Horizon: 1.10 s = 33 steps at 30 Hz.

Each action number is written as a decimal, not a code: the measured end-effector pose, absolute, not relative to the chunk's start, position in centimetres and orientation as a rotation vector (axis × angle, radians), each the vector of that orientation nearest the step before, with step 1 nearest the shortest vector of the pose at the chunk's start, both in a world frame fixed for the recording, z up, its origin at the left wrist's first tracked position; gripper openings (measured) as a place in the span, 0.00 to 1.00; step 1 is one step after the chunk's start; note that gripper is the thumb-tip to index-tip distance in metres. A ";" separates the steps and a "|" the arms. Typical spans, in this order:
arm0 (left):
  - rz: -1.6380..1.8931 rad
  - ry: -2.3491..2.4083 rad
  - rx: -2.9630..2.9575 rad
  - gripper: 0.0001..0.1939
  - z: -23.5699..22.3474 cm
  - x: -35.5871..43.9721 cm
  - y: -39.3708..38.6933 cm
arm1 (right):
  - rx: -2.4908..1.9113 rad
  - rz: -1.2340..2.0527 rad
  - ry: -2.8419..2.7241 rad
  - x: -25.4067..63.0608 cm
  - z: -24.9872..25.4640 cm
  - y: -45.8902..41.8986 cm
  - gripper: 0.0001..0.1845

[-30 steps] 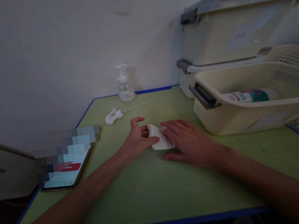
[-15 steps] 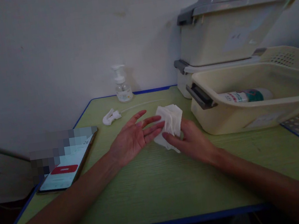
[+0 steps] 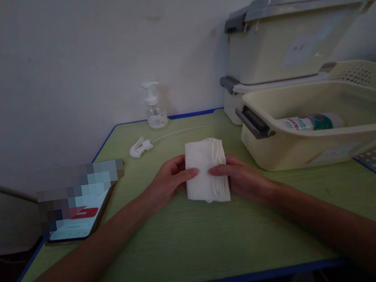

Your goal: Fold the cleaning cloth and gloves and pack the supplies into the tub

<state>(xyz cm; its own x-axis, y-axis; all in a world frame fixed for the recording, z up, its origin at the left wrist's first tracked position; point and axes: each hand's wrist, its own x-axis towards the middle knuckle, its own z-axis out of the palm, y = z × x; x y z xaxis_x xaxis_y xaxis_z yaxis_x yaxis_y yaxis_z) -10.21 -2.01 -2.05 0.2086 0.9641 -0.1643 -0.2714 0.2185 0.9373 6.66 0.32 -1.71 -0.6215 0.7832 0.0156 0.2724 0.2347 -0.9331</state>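
Note:
A folded white tissue (image 3: 202, 190) is held up over the green table (image 3: 196, 247), roughly square, with wrinkled folds along its right side. My left hand (image 3: 168, 178) grips its left edge, thumb flat on the front and fingers behind. From the other side my right hand (image 3: 243, 173) pinches the right edge in the same way, its fingers partly hidden behind the tissue. Beyond the hands lies a white trigger spray head (image 3: 140, 147) with its thin tube stretching to the right. A clear pump bottle (image 3: 156, 116) with a white top stands upright near the wall.
On the left, a phone (image 3: 81, 226) with a lit screen rests by the table edge, partly pixelated. At right, a cream open bin (image 3: 301, 148) contains a white and green bottle (image 3: 311, 122). Behind it, a lidded storage box (image 3: 266, 50) sits on another bin.
My left hand has closed on the tissue's left edge, having been open beside it. The tissue is now flatter and squarer, facing me, with my right hand still on it.

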 end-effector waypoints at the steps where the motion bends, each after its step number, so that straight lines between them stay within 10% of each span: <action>1: 1.061 0.950 0.955 0.17 -2.1 -10.1 -2.1 | -0.962 1.508 -1.909 6.7 -1.9 0.4 0.19; 33: 1.170 0.976 1.019 0.18 -3.0 -10.7 -1.8 | -0.769 1.990 -1.348 7.3 -1.7 1.5 0.16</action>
<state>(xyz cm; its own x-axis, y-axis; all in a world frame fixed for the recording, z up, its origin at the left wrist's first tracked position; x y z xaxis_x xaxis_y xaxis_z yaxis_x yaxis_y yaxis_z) -10.75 -1.80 -3.03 0.1301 0.9892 -0.0676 -0.2439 0.0980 0.9648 7.27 1.49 -1.65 -0.6462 0.7526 -0.1265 -0.1617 -0.2970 -0.9411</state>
